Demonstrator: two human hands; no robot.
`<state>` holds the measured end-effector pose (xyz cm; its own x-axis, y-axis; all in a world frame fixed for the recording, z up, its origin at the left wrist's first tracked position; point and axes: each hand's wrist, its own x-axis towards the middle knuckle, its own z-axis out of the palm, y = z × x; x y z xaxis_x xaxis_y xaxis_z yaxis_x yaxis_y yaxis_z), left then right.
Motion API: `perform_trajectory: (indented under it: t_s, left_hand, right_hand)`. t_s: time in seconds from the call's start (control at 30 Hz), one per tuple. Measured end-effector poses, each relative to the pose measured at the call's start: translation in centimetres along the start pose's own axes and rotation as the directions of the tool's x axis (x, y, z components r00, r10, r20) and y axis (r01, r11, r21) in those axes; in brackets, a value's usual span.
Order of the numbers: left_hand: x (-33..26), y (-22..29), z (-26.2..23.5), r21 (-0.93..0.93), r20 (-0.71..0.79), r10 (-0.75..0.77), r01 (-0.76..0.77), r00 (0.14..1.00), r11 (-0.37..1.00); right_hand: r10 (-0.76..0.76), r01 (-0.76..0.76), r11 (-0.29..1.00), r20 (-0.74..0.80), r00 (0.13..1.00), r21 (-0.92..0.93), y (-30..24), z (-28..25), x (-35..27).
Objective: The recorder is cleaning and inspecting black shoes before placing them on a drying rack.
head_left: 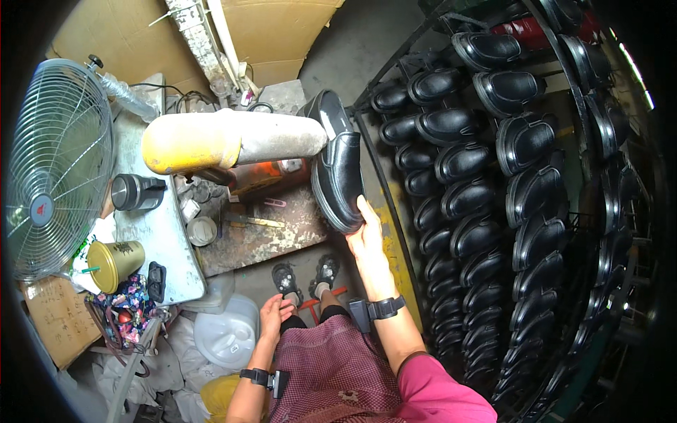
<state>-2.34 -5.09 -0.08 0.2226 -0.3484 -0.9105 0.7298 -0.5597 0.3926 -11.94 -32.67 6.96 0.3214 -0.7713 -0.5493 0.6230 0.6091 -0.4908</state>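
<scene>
My right hand (367,233) grips a black leather slip-on shoe (338,173) by its toe, thumb on the upper. The shoe is tilted, its heel pointing away from me and its opening beside the tip of a thick yellow-and-grey cylindrical machine arm (275,135). Whether the shoe touches that tip I cannot tell. My left hand (273,316) hangs low in front of my lap, its fingers loosely bent and slightly apart, with nothing seen in them. Under the machine arm is a worn worktable (275,247) with an orange-red object (264,178) on it.
On the right stands a tall rack (395,233) with rows of black shoes (532,190). At left are a large fan (60,169), a pale side table (176,261), a dark mug (136,192) and a gold cup (116,264). White bags (155,366) and a clear plastic container (227,335) lie below.
</scene>
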Motion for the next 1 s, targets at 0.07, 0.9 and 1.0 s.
perform_trajectory:
  t_s: [0.07, 0.9, 1.0]
  left_hand:
    - [0.0, -0.1, -0.2, 0.016, -0.020, -0.015, 0.015, 1.000, 1.000]
    - [0.7, -0.5, -1.4, -0.011, -0.056, -0.032, 0.031, 0.998, 0.999]
    - [0.7, -0.5, -1.3, -0.010, -0.054, -0.036, 0.035, 0.998, 0.999]
  right_hand:
    - [-0.013, 0.013, 0.999, 0.015, 1.000, -0.034, -0.2, 0.4, 0.0]
    - [0.183, -0.170, 0.976, -0.091, 0.979, 0.136, -0.3, 2.2, 3.8]
    - [0.181, -0.172, 0.977, -0.066, 0.981, 0.126, -0.3, 2.4, 2.6]
